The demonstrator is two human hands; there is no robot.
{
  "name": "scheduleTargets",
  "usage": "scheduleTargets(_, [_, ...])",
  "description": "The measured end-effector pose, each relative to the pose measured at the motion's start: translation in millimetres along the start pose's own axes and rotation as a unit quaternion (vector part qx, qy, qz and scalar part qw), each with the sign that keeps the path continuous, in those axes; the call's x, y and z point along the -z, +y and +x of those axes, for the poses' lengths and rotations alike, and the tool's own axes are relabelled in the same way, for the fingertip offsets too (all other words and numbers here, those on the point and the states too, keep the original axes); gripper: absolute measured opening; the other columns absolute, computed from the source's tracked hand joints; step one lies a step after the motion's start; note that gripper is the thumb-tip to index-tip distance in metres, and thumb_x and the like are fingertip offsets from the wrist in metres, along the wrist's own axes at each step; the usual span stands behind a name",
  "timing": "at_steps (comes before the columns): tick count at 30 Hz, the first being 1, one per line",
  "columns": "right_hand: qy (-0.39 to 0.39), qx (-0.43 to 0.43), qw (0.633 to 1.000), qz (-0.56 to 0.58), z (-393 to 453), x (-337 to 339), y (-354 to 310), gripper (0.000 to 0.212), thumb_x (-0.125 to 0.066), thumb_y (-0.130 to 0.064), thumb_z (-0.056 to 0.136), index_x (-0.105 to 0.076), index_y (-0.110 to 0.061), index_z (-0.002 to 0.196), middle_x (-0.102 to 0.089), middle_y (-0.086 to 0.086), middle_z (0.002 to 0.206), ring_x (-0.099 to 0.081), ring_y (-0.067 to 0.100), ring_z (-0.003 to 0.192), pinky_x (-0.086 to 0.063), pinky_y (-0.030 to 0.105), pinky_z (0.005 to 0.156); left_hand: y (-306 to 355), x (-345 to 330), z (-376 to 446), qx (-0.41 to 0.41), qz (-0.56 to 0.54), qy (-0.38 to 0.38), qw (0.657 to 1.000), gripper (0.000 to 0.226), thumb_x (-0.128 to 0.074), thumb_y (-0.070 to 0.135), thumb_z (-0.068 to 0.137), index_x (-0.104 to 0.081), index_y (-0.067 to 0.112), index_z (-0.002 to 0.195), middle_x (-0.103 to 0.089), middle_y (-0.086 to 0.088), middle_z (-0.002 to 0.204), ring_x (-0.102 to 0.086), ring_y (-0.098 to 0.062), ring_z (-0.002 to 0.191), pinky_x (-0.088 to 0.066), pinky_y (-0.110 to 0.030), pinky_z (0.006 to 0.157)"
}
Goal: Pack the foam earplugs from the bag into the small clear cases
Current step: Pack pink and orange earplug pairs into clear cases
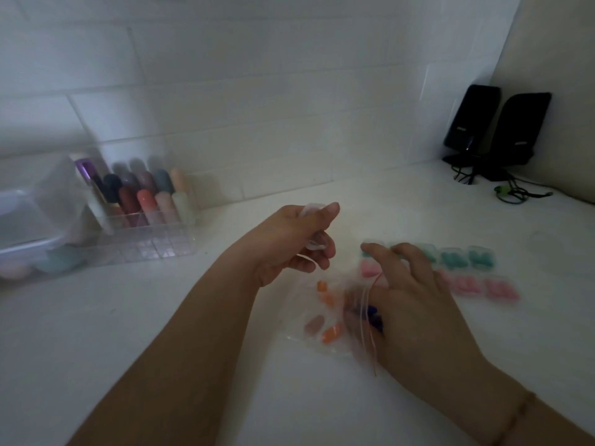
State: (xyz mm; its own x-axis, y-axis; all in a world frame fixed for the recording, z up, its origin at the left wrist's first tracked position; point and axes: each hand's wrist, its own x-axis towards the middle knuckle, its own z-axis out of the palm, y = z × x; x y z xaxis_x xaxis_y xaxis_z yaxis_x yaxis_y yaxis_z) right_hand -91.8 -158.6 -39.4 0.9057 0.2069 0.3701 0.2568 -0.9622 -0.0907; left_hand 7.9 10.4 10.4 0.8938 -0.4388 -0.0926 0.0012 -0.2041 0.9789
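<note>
The zip bag (331, 320) lies flat on the white counter (193, 333) just in front of me, with a few orange earplugs (331, 334) and a pinkish one showing through the plastic. My right hand (415, 300) rests over the bag's right side, fingers spread and reaching forward; something dark blue (373, 313) sits under the palm, but I cannot tell whether I am pinching it or only covering it. My left hand (289, 243), just behind the bag, grips a small clear case (314, 226), fingers curled round it. Beyond the bag to the right, filled cases stand in two rows, teal ones (463, 257) behind pink ones (483, 286).

I judge the main risk to be the bag's mouth: dragging my right hand out could tip loose plugs onto the counter, or nudge the nearest filled cases out of line.

Motion blur smears the rows, so I cannot count them. Whether the held case is open or shut is unclear.
</note>
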Motion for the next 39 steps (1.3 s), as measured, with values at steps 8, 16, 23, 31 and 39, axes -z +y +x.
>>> scheduleTargets(8, [0.081, 0.01, 0.989, 0.12, 3, -2, -2, 0.036, -0.046, -0.059, 0.066, -0.067, -0.03, 0.068, -0.06, -0.005, 0.122, -0.048, 0.028, 0.118, -0.048, 0.047, 0.088, 5, -6, 0, -0.026, -0.04, 0.008, 0.999, 0.044, -0.049, 0.058, 0.092, -0.045, 0.016, 0.084, -0.063, -0.007, 0.064, -0.055, -0.02, 0.051, -0.044, -0.028, 0.053])
scheduleTargets(16, [0.063, 0.011, 0.99, 0.127, 1, -10, 1, 0.012, -0.067, -0.044, 0.069, -0.07, -0.034, 0.072, -0.056, -0.012, 0.125, -0.043, 0.022, 0.119, -0.045, 0.04, 0.086, 6, -8, 0, -0.026, -0.097, 0.003, 0.995, 0.069, -0.02, 0.078, 0.086, -0.046, 0.014, 0.078, -0.056, -0.011, 0.055, -0.044, -0.023, 0.045, -0.038, -0.026, 0.047])
scheduleTargets(23, [0.022, 0.071, 0.991, 0.111, -6, 31, 33, 0.016, -0.075, -0.036, 0.066, -0.069, -0.043, 0.079, -0.049, -0.02, 0.133, -0.038, 0.025, 0.128, -0.041, 0.053, 0.097, 5, -16, 2, -0.098, -0.107, 0.015, 0.989, 0.069, -0.013, 0.073, 0.087, -0.045, 0.012, 0.083, -0.058, -0.012, 0.054, -0.039, -0.021, 0.044, -0.03, -0.026, 0.048])
scheduleTargets(31, [-0.018, 0.012, 0.967, 0.255, -9, 86, 72, 0.026, -0.056, -0.07, 0.064, -0.064, -0.053, 0.083, -0.068, -0.031, 0.079, -0.067, -0.005, 0.072, -0.047, 0.007, 0.073, 7, -36, -4, -0.198, -0.042, -0.001, 0.979, 0.067, -0.011, 0.071, 0.081, -0.047, 0.015, 0.085, -0.068, -0.013, 0.069, -0.035, -0.019, 0.038, -0.028, -0.021, 0.041])
scheduleTargets(39, [0.011, -0.002, 0.774, 0.633, 0, 81, 52, 0.019, -0.071, -0.031, 0.065, -0.074, -0.014, 0.073, -0.069, 0.0, 0.085, -0.072, 0.027, 0.088, -0.058, 0.031, 0.076, 7, -56, -14, -0.244, 0.016, -0.076, 0.967, 0.061, -0.016, 0.066, 0.079, -0.044, 0.016, 0.1, -0.068, -0.014, 0.089, -0.026, -0.021, 0.04, -0.024, -0.02, 0.039])
